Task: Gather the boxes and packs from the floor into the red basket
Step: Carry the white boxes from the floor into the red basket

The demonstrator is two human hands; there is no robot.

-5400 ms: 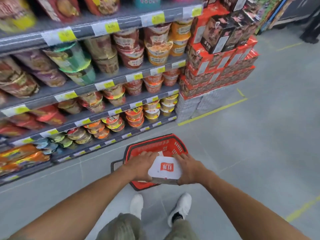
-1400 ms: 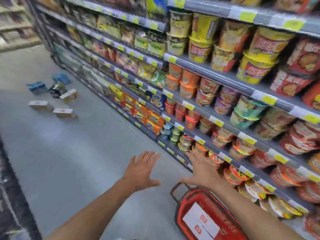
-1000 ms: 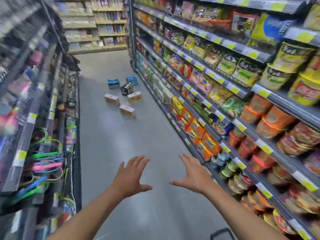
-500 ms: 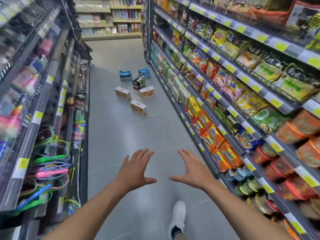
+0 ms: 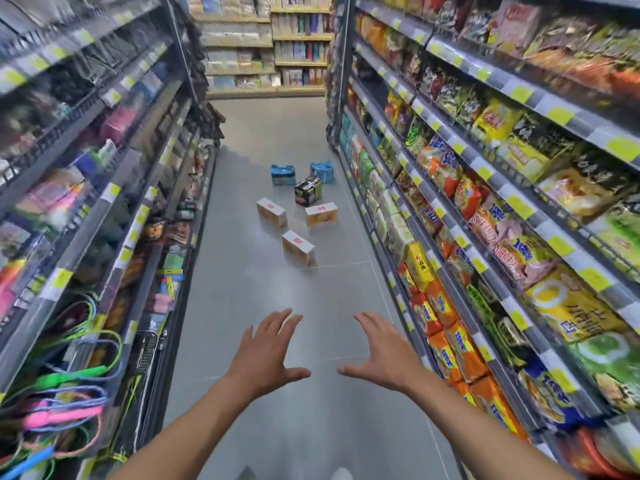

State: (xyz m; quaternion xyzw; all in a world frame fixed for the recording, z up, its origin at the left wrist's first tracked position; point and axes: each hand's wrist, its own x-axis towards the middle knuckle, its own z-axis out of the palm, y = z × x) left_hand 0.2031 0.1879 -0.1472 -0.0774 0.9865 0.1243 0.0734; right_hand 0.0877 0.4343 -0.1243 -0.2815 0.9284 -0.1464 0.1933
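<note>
Down the aisle, several goods lie on the grey floor. The nearest white and orange box (image 5: 298,247) lies closest to me. Two like boxes, one to the left (image 5: 271,213) and one to the right (image 5: 321,214), lie just behind it. A black pack (image 5: 307,191) sits further back, with two blue packs, one left (image 5: 283,174) and one right (image 5: 322,172), beyond it. My left hand (image 5: 268,355) and my right hand (image 5: 379,355) are stretched out in front of me, fingers spread, holding nothing, well short of the boxes. The red basket is out of view.
Tall shelves line both sides of the aisle: noodle and snack packs on the right (image 5: 485,216), hanging goods and coloured cords on the left (image 5: 69,375). More shelving (image 5: 266,46) closes the far end. The floor (image 5: 277,323) runs open between me and the boxes.
My view has turned from the basket and right shelves to look straight down the aisle. The boxes on the floor have come nearer. Both hands stay spread and hold nothing.
</note>
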